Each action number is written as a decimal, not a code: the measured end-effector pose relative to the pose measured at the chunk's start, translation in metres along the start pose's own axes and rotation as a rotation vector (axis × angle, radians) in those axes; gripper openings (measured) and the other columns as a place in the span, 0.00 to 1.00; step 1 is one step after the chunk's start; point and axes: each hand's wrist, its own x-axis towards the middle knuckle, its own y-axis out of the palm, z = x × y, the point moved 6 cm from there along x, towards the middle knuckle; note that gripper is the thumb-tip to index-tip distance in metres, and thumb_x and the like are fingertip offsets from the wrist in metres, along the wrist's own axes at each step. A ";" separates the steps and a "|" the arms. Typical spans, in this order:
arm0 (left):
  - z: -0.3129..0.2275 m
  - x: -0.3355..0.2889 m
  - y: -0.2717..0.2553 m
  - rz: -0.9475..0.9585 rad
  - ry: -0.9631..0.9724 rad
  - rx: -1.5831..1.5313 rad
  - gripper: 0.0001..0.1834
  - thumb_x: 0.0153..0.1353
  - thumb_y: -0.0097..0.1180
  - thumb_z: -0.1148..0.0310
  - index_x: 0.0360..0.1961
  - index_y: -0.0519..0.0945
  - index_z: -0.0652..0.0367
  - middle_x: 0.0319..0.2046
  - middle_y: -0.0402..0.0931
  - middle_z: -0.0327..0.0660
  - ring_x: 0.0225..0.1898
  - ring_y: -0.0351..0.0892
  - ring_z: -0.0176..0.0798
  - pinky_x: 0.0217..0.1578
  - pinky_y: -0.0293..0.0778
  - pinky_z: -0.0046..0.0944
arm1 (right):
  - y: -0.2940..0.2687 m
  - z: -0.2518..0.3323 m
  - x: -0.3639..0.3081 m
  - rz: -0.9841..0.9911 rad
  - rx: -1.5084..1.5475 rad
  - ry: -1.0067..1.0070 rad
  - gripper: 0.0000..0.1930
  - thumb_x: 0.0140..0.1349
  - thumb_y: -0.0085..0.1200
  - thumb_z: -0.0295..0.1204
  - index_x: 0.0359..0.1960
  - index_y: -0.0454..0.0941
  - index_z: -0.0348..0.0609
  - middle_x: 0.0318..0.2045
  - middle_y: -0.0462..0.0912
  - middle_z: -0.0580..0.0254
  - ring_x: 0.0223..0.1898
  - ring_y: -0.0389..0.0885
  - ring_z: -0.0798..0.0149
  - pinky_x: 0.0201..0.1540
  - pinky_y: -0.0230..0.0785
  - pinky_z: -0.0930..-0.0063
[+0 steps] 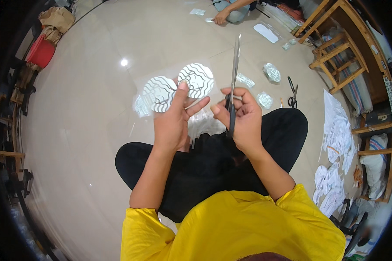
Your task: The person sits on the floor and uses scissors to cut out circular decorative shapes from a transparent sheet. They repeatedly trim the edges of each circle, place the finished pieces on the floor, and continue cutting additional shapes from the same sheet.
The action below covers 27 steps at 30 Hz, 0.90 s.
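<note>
My left hand (172, 126) grips a clear plastic sheet bearing two round patches side by side, a left patch (159, 92) and a right patch (197, 81). Both are white with wavy silver lines. The thumb lies on top, at the gap between the patches; part of the fingers is hidden under the sheet. In my right hand (247, 126) is a pair of scissors (236, 61) with black handles. Its long blades point away from me and look closed together, to the right of the sheet and apart from it. Beneath the sheet, a silvery piece (141, 106) shows on the floor.
Silvery round pieces (272, 73) and a patterned strip (245, 80) lie on the floor ahead. Black-handled scissors (293, 102) rest beyond my right knee. White scraps (335, 130) spread at the right near a wooden stool (342, 58). Another person's hand (221, 17) is at the far edge.
</note>
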 end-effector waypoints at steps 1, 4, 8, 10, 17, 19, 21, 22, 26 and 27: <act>-0.006 0.001 -0.003 0.001 0.004 0.004 0.19 0.73 0.54 0.69 0.59 0.72 0.69 0.49 0.80 0.46 0.47 0.85 0.40 0.50 0.87 0.45 | -0.002 -0.004 -0.006 0.024 -0.004 0.035 0.21 0.60 0.69 0.21 0.53 0.73 0.35 0.30 0.84 0.66 0.31 0.79 0.80 0.35 0.69 0.87; -0.021 0.002 -0.005 -0.023 0.008 0.004 0.15 0.72 0.53 0.72 0.55 0.74 0.70 0.43 0.82 0.45 0.42 0.87 0.40 0.48 0.88 0.44 | -0.010 -0.019 -0.032 0.183 0.015 0.152 0.20 0.63 0.67 0.24 0.53 0.73 0.34 0.30 0.83 0.64 0.31 0.81 0.77 0.36 0.73 0.84; -0.021 -0.001 -0.004 -0.014 0.006 0.016 0.15 0.72 0.53 0.72 0.55 0.74 0.70 0.44 0.82 0.45 0.43 0.87 0.40 0.50 0.87 0.45 | -0.009 -0.027 -0.049 0.299 0.075 0.214 0.19 0.64 0.66 0.26 0.52 0.72 0.33 0.29 0.83 0.62 0.28 0.80 0.76 0.35 0.73 0.84; -0.020 -0.003 -0.002 0.020 0.001 0.015 0.15 0.73 0.52 0.72 0.55 0.74 0.70 0.44 0.82 0.46 0.43 0.87 0.41 0.50 0.87 0.45 | -0.006 -0.023 -0.051 0.313 0.096 0.229 0.18 0.64 0.65 0.24 0.51 0.72 0.34 0.28 0.82 0.64 0.27 0.78 0.77 0.33 0.72 0.85; -0.016 -0.005 0.004 0.040 -0.009 0.025 0.17 0.75 0.51 0.69 0.57 0.73 0.70 0.47 0.81 0.48 0.45 0.87 0.44 0.51 0.87 0.45 | -0.005 -0.018 -0.046 0.290 0.042 0.219 0.16 0.64 0.63 0.21 0.50 0.73 0.35 0.26 0.80 0.68 0.25 0.76 0.79 0.30 0.69 0.86; -0.015 -0.004 0.005 0.043 -0.003 0.031 0.18 0.75 0.51 0.68 0.58 0.72 0.70 0.48 0.81 0.48 0.45 0.87 0.44 0.51 0.87 0.45 | -0.006 -0.018 -0.046 0.294 0.034 0.215 0.16 0.64 0.63 0.21 0.50 0.73 0.35 0.26 0.80 0.68 0.24 0.76 0.80 0.29 0.69 0.86; -0.015 -0.004 0.004 0.062 0.000 0.038 0.19 0.75 0.51 0.68 0.59 0.71 0.71 0.49 0.81 0.49 0.46 0.87 0.46 0.51 0.87 0.45 | -0.006 -0.018 -0.046 0.295 0.024 0.207 0.15 0.64 0.63 0.20 0.50 0.73 0.35 0.25 0.80 0.69 0.24 0.76 0.80 0.29 0.68 0.86; -0.015 -0.004 0.004 0.072 0.000 0.042 0.19 0.75 0.51 0.67 0.60 0.71 0.71 0.49 0.81 0.49 0.47 0.87 0.47 0.51 0.87 0.45 | -0.006 -0.018 -0.046 0.296 0.019 0.203 0.15 0.64 0.63 0.20 0.50 0.73 0.36 0.25 0.79 0.69 0.24 0.75 0.80 0.29 0.68 0.86; -0.015 -0.005 0.003 0.073 -0.008 0.042 0.21 0.75 0.51 0.67 0.62 0.68 0.71 0.51 0.79 0.50 0.49 0.86 0.50 0.51 0.87 0.46 | -0.005 -0.018 -0.046 0.286 0.032 0.193 0.15 0.64 0.65 0.22 0.49 0.75 0.36 0.24 0.80 0.69 0.23 0.75 0.81 0.27 0.66 0.87; -0.014 -0.005 0.003 0.081 -0.009 0.047 0.22 0.76 0.50 0.67 0.63 0.68 0.71 0.51 0.79 0.50 0.49 0.86 0.50 0.51 0.87 0.46 | -0.006 -0.020 -0.046 0.272 0.046 0.181 0.15 0.63 0.66 0.24 0.49 0.75 0.37 0.24 0.81 0.69 0.22 0.75 0.82 0.26 0.64 0.87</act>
